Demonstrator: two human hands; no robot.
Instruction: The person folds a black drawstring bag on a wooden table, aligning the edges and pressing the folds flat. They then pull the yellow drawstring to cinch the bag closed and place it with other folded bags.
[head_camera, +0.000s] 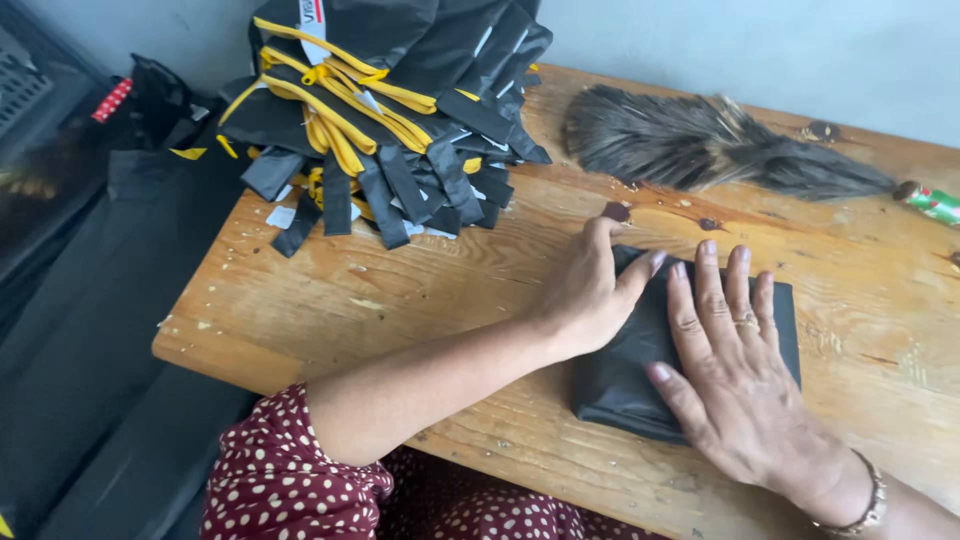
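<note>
Both hands press a folded black cloth (620, 385) on the wooden table (380, 290): my right hand (725, 375) lies open and flat on top, my left hand (585, 295) curls around its far left corner. Its near edge sits close to the table's front. Bare wood lies open to the left. Beyond, a heap of black and yellow straps (390, 110) and a feather duster (700, 145) crowd the back.

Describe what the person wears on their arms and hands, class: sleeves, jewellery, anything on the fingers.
The left arm is bare from a short dark red sleeve with white polka dots down to the left hand, which shows no jewellery. The right hand has a thin ring on one of its fingers, and a metal link bracelet circles the wrist. No sleeve shows on that arm.
</note>
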